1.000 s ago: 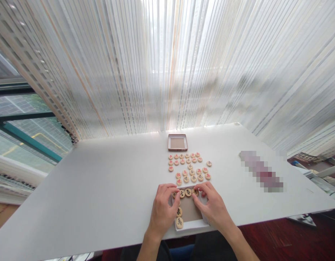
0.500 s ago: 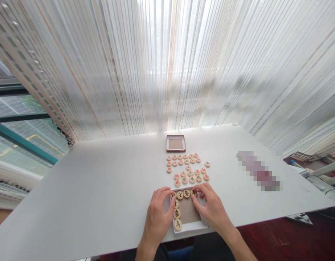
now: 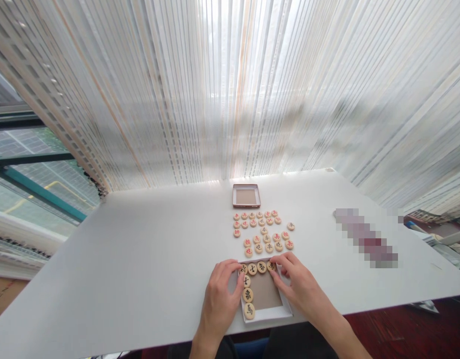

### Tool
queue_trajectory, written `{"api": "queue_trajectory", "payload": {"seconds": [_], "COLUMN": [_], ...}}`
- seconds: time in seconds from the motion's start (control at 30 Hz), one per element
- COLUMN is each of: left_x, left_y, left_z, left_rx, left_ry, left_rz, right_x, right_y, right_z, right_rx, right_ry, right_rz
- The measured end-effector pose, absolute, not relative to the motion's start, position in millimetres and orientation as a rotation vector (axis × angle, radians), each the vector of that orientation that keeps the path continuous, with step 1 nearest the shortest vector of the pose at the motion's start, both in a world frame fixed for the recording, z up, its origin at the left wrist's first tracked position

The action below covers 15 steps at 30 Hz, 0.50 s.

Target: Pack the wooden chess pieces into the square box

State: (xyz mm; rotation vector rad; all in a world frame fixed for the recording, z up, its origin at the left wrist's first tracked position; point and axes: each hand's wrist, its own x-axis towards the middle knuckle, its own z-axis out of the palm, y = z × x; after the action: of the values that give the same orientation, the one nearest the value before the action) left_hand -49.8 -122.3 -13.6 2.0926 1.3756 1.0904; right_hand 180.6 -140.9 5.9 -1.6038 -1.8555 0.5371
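Note:
A shallow white box (image 3: 269, 315) with a brown floor lies at the table's near edge. Round wooden chess pieces with black characters (image 3: 248, 295) line its far side and its left side. My left hand (image 3: 220, 294) rests against the box's left wall, fingers curled toward the corner piece. My right hand (image 3: 299, 284) lies over the box's right far corner, its fingertips pinching a piece (image 3: 271, 267) there. Beyond the box, several more wooden pieces with red and black characters (image 3: 263, 232) lie spread on the white table (image 3: 151, 259).
A second small box part (image 3: 246, 195) with a brown inside sits farther back, past the loose pieces. A blurred-out patch (image 3: 366, 239) lies at the right of the table. Striped sheer curtains hang behind the table; a window shows at the left.
Both hands stay at the box; my left hand has slid slightly down along its left wall. The view has shifted a little.

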Motion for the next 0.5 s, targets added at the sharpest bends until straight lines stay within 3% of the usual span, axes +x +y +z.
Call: {"api": "queue_trajectory", "payload": {"seconds": [0.5], "left_x": [-49.8], "left_y": [-122.7], "left_z": [-10.9], "left_rx": [2.058], "left_ry": [1.365], "left_rz": [1.068], "right_x": [180.8], "right_y": [-139.4], "right_z": [11.4], "right_rx": [-1.578], "right_ry": [-1.896], "right_rz": [0.559]}}
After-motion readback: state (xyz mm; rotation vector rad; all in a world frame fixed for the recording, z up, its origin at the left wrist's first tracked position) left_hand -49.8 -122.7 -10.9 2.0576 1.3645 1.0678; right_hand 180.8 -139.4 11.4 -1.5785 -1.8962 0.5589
